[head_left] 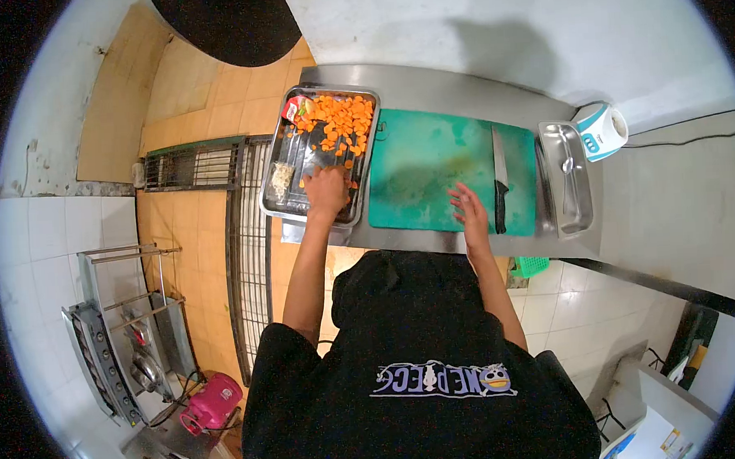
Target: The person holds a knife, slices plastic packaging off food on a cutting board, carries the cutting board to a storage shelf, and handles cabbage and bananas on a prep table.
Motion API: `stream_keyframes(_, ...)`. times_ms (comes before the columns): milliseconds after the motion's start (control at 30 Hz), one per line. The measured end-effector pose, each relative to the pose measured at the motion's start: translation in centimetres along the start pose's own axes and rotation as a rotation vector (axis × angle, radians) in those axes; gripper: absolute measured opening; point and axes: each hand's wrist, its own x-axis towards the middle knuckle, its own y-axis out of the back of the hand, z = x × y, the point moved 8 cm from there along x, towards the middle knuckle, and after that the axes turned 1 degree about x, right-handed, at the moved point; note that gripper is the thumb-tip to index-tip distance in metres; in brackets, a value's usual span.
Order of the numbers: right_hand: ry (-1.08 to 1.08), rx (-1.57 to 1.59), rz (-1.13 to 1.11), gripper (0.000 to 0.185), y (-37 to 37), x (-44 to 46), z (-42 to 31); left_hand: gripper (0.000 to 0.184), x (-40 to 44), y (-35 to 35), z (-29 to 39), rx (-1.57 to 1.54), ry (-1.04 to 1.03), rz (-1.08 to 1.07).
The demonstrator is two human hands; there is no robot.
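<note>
A metal tray [299,155] at eleven o'clock holds sliced carrots [343,116] and chopped white pieces [281,181]; the left hand [326,191] reaches inside, fingers bent, grip hidden. The right hand [472,214], at three o'clock, is loosely spread, empty.

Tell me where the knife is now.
In the head view, the knife lies on the right part of the green board, between the right hand and the small metal tray.

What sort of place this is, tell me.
Probably a kitchen, judging by the rectangular metal tray of orange carrot pieces, the rectangular green cutting board and the rounded pink gas cylinder.
</note>
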Motion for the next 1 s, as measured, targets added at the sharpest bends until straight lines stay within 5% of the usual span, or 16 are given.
stream_keyframes(133, 0.214, -0.280, 0.074, 0.043, 2.5, 0.4, -0.4, 0.013, -0.2, -0.6, -0.2, -0.041, -0.054, 0.009)
stream_keyframes(200, 0.470, -0.876, 0.299, 0.042, 4.1, -0.8, -2.8, 0.014, -0.7, 0.3, -0.4, -0.140, -0.020, 0.042)
stream_keyframes(300, 0.417, -1.116, 0.415, 0.042, 5.8, -2.3, -3.2, 0.017, -1.5, 2.0, -1.3, -0.315, 0.034, 0.100)
stream_keyframes(367, 0.391, -1.088, 0.403, 0.044, 7.4, -2.6, -2.2, 0.019, -2.5, 2.1, -2.9, -0.689, 0.172, 0.194)
stream_keyframes(433, 0.266, -0.987, 0.357, 0.046, 8.7, -2.3, -0.6, 0.020, -2.9, 0.2, -4.0, -0.677, 0.172, 0.199)
stream_keyframes(733, 0.440, -1.093, 0.351, 0.048, 8.8, -2.6, 0.1, 0.022, -3.0, 0.4, -3.5, -0.463, 0.202, 0.060)
stream_keyframes(1000, 0.356, -1.047, 0.308, 0.047, 8.8, -1.6, 0.6, 0.020, -2.8, 0.3, -2.2, -0.346, 0.210, 0.049)
